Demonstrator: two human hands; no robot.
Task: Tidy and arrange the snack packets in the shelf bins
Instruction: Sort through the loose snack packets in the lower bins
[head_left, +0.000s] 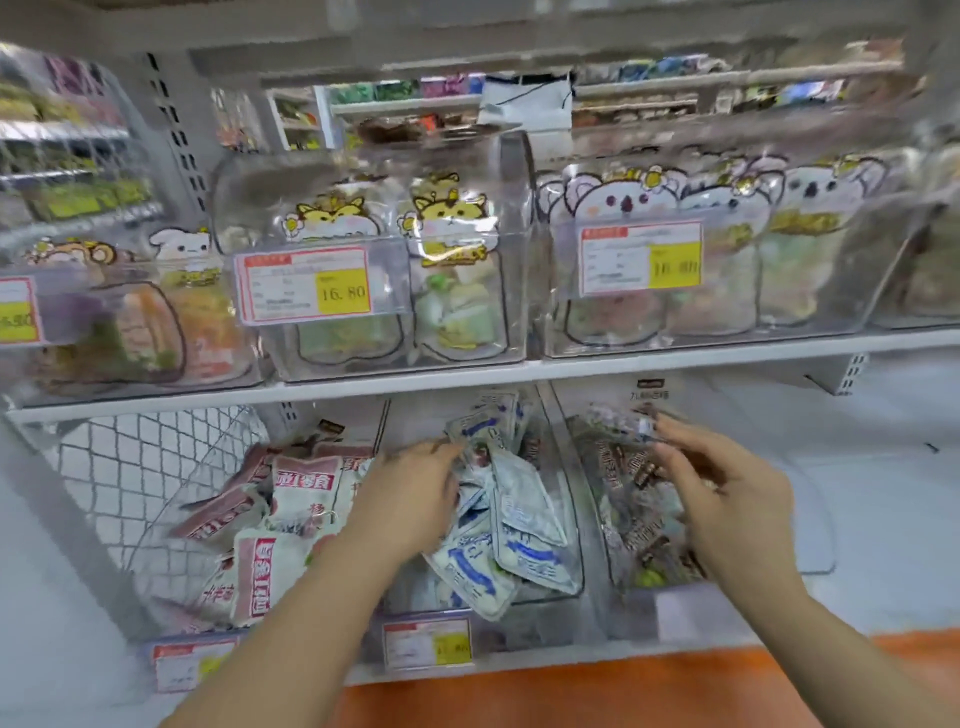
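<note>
In the mid bin (574, 566), lower shelf, blue-and-white packets (524, 525) lie jumbled. A bunch is gripped by the L hand (410, 493), fingers curled round it. The R hand (727, 493) is held over the R bin (810, 545) of small brown sweets (639, 467); its grip can't be told (blur). Packets are judged light, soft and slick, so best pinched at sealed edges.

The left hand (410, 488) lies over the blue-and-white packets (524, 525) in the middle bin (576, 551), hiding its own fingertips and whether they grip anything. Just right of that bin the right hand (727, 499) is motion-blurred above small dark packets (631, 467); below the bin, the price tag (427, 644) print is unreadable.
</note>
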